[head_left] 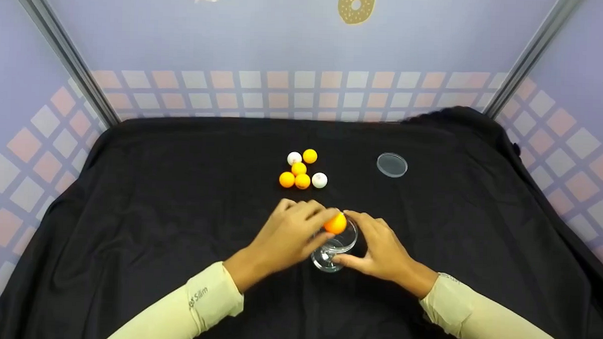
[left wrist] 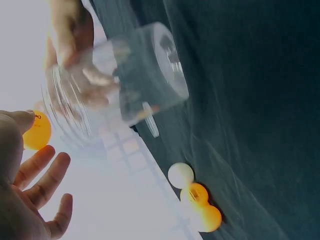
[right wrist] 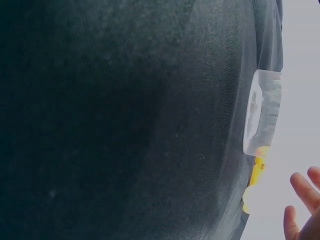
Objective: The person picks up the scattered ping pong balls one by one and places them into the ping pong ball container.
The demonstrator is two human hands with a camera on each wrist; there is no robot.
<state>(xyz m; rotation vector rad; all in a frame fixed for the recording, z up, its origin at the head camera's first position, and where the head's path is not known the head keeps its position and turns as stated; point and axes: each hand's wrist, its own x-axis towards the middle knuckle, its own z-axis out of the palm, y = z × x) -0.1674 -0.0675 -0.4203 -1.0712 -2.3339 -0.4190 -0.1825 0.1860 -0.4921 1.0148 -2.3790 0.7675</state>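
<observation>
An orange ping-pong ball (head_left: 335, 223) is pinched between the thumb and fingers of my left hand (head_left: 290, 234). It is held just above the round mouth of a clear jar (head_left: 348, 240), which stands upright on the cloth. The left wrist view shows that ball (left wrist: 40, 132) beside the jar's rim, with the jar's see-through wall (left wrist: 145, 75) nearer the middle. My right hand (head_left: 383, 248) grips the jar from the right, fingers on the far side and thumb on the near side. Part of the jar's left side is hidden behind my left hand.
Beyond the jar lies a loose group of orange balls (head_left: 302, 181) and two white balls (head_left: 319, 180). A clear round lid (head_left: 392, 165) rests farther right. Black cloth (head_left: 180, 185) with folds covers the table; patterned panels (head_left: 286, 43) enclose its back and sides.
</observation>
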